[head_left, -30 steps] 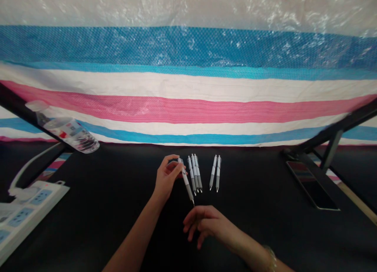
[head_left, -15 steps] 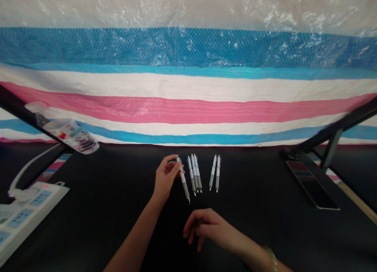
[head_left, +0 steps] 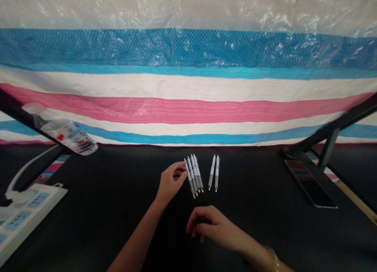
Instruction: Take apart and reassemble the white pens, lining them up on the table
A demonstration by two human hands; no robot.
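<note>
My left hand [head_left: 172, 180] has its thumb and fingertips at the left side of a white-and-grey click pen [head_left: 190, 178], the leftmost in a close row. Several pens of this kind lie side by side there, among them another pen [head_left: 196, 173], all with metal tips towards me. To the right, across a small gap, two more such pens [head_left: 211, 173] lie nearly parallel. My right hand [head_left: 210, 225] hovers nearer to me, below the pens, its fingers loosely bent and apart with nothing in them. A bracelet circles the right wrist.
A white power strip [head_left: 35, 209] with a plugged cable sits on the black table [head_left: 97, 225] at left. Behind it a clear plastic bottle [head_left: 70, 134] lies tilted by a dark bar. A phone [head_left: 309, 183] lies at right. Striped sheeting [head_left: 188, 111] hangs behind.
My left hand has moved right with its pen, which now lies against the left side of the row instead of apart from it. My right hand has barely shifted.
</note>
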